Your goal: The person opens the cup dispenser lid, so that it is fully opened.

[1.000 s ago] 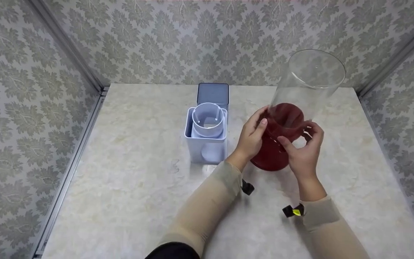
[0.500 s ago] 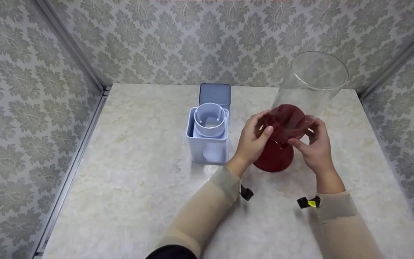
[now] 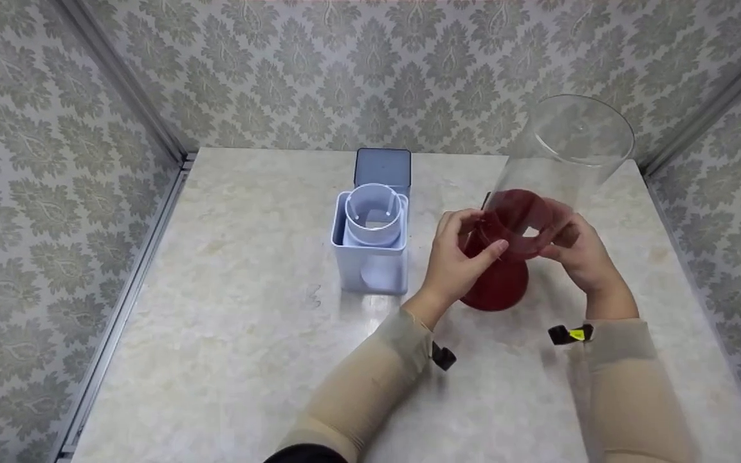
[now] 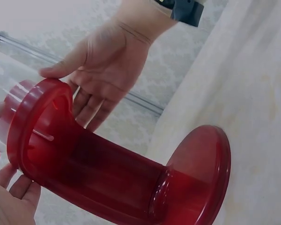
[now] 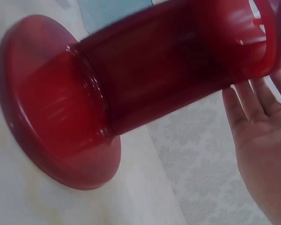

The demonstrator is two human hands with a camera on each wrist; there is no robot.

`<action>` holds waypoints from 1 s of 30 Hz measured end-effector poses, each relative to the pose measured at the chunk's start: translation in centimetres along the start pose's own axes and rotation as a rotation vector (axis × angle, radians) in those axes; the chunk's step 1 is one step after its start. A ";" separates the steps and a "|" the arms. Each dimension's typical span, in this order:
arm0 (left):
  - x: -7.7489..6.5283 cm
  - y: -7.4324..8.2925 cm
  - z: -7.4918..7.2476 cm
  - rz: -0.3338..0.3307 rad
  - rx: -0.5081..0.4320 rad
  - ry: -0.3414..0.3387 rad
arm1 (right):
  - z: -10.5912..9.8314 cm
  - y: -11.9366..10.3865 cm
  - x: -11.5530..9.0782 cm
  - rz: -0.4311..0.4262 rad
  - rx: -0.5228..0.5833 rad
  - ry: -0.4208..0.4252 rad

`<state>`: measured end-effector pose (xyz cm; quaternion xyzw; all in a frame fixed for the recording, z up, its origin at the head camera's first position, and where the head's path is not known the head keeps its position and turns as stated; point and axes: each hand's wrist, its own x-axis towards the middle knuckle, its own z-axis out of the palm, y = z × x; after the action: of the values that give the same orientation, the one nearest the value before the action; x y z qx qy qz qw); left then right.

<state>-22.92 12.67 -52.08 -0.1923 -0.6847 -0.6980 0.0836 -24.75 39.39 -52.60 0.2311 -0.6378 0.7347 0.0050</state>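
Note:
A red plastic stand (image 3: 494,288) with a round foot, a column and a ring-shaped top stands on the right half of the table. A tall clear cylinder (image 3: 570,157) rises from its ring. My left hand (image 3: 460,257) grips the ring from the left, thumb in front and fingers round the far side. From the right, my right hand (image 3: 583,254) holds the same ring, its fingers along the cylinder's lower end. The left wrist view shows the ring (image 4: 35,117) between both hands. In the right wrist view, fingertips touch the underside of the red stand (image 5: 150,70).
Left of the hands stands a pale blue square container (image 3: 370,270) with a round open cup (image 3: 374,215) inside it. Behind that is a grey-blue square box (image 3: 382,166). Patterned walls (image 3: 370,77) border the marbled table (image 3: 242,334) at the back and sides.
The stand and cylinder have shifted a little to the right. My right hand has moved right and round the ring; my left fingers have slid slightly lower. The blue container stays put.

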 end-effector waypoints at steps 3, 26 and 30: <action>0.1 0.1 -0.2 -0.008 -0.015 -0.016 | 0.0 0.0 0.0 -0.005 0.024 -0.029; 5.5 -0.7 -0.2 -0.084 -0.138 -0.054 | 12.7 -1.9 -0.1 -0.224 -0.508 0.758; 5.1 -0.9 -0.3 -0.086 -0.112 -0.051 | 11.9 -2.4 -0.2 -0.204 -0.498 0.705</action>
<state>-27.97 13.16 -50.95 -0.1849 -0.6540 -0.7331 0.0253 -19.88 28.76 -49.52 0.0198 -0.7286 0.5883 0.3502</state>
